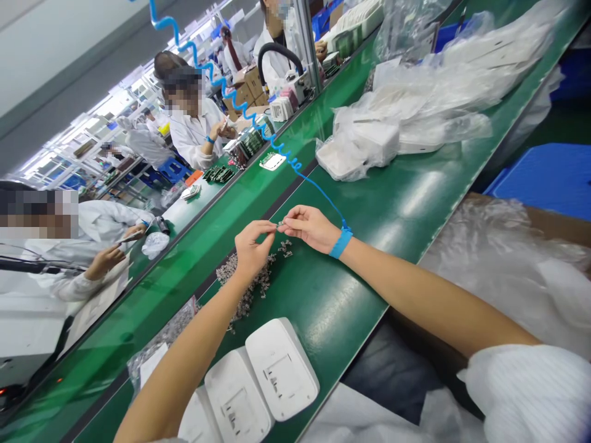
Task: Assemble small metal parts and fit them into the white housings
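My left hand (pixel 253 247) and my right hand (pixel 310 227) meet above the green work surface, fingertips pinched together. Between them sits a tiny silvery metal part (pixel 279 225), too small to make out in detail; both hands seem to grip it. Below my left hand lies a heap of similar small metal parts (pixel 252 292), partly hidden by that forearm. A few loose ones (pixel 285 248) rest just under my fingers. Around my right wrist is a blue strap (pixel 341 242) joined to a coiled blue cord (pixel 272 138). White plastic housings (pixel 289 363) lie in a row nearer to me.
Bagged white housings (pixel 364 138) are piled along the green bench (pixel 369 246) at upper right. A clear bag (pixel 178 326) lies left of my left forearm. Across the green belt (pixel 184 264), co-workers handle parts. A blue stool or bin (pixel 549 178) stands at right.
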A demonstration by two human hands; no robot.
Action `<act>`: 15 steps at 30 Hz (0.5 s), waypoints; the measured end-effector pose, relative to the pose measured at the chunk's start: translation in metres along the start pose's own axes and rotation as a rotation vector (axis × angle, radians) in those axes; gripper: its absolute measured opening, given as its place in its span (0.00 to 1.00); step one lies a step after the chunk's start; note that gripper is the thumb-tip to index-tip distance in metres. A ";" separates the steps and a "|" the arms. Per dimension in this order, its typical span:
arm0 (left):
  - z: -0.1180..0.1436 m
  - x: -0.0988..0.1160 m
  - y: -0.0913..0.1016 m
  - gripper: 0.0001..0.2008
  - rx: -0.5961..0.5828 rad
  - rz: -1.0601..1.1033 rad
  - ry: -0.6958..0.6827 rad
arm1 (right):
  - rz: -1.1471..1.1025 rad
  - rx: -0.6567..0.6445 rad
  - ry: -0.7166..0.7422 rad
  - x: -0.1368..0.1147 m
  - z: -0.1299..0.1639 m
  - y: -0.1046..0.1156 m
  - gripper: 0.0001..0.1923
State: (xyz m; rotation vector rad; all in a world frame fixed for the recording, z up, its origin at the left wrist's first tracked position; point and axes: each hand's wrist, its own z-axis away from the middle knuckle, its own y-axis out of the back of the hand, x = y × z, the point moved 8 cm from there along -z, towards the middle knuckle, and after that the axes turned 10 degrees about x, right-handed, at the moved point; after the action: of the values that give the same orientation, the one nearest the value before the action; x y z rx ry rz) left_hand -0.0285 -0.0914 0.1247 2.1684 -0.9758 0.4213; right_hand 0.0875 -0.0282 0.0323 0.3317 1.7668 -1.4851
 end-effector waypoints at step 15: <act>0.005 0.006 -0.010 0.05 0.072 -0.040 -0.067 | -0.087 0.075 0.012 0.004 -0.002 0.007 0.21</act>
State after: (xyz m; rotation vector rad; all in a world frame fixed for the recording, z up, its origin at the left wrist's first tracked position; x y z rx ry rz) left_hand -0.0172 -0.0930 0.1197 2.2758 -0.9650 0.3712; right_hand 0.0884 -0.0252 0.0250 0.3055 1.7579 -1.6166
